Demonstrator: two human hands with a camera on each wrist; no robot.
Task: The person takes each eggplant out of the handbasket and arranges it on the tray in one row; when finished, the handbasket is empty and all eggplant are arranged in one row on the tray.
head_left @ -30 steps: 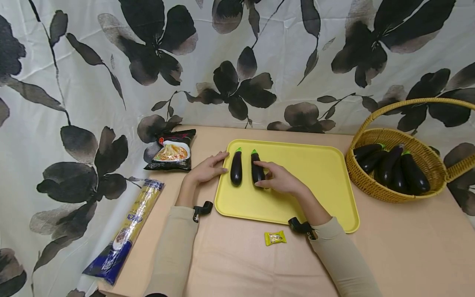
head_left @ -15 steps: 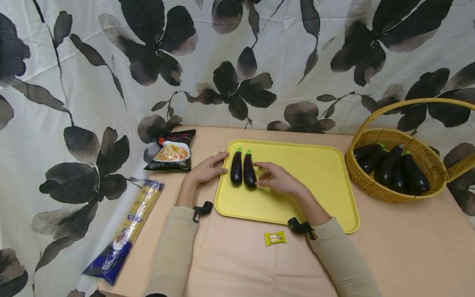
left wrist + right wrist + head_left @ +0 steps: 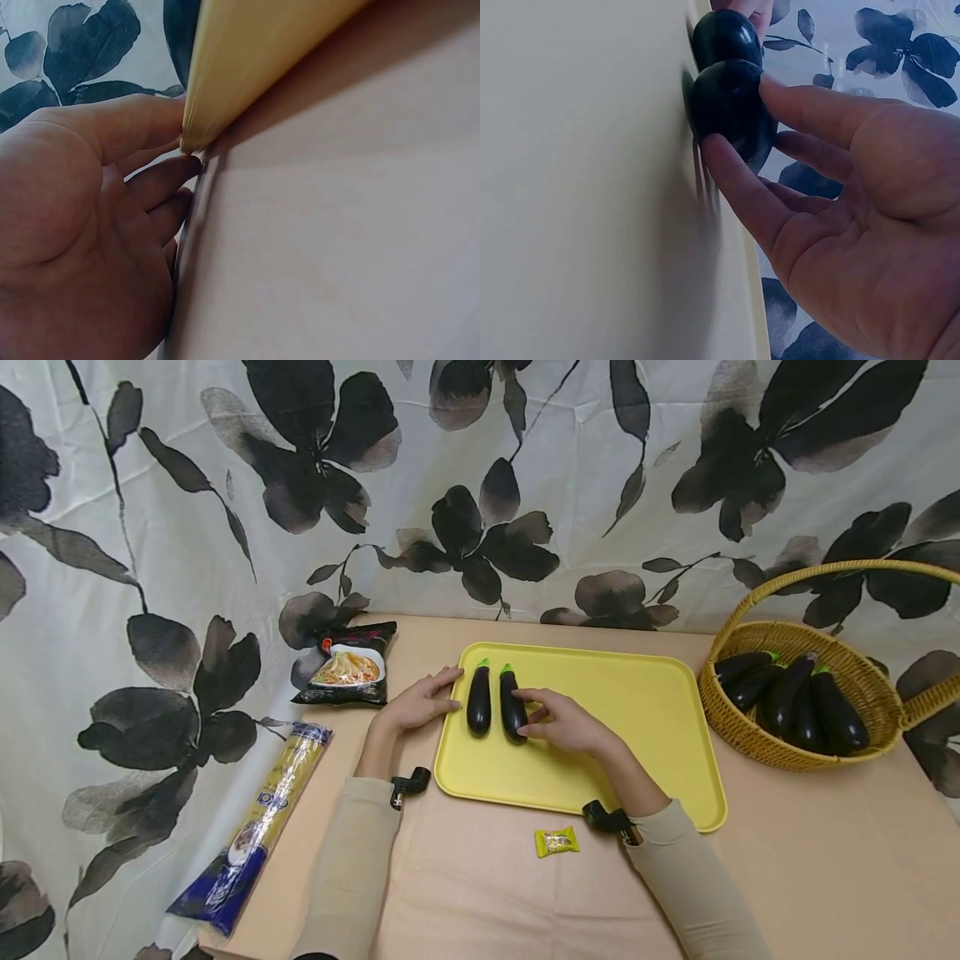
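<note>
Two dark, glossy eggplants with green caps lie side by side on a yellow tray [image 3: 600, 718]. My left hand [image 3: 420, 700] rests at the tray's left edge, beside the left eggplant [image 3: 478, 700]; the left wrist view shows its thumb [image 3: 142, 124] against the tray's side and the other fingertips lower, near the tabletop. My right hand [image 3: 564, 718] touches the right side of the right eggplant [image 3: 512, 706]. In the right wrist view, thumb and fingertips rest against this eggplant [image 3: 727, 109] without wrapping round it; the other eggplant [image 3: 726, 36] shows behind.
A wicker basket [image 3: 738, 739] with a tall handle holds several eggplants at the right. A black noodle packet [image 3: 348, 664] and a long pasta bag [image 3: 258, 827] lie to the left. In front of the tray sits a small yellow wrapped sweet [image 3: 557, 842].
The right eggplant first rolled left against its neighbour, then came back slightly right, leaving a narrow gap. My right hand has shifted little; my left hand has stayed still.
</note>
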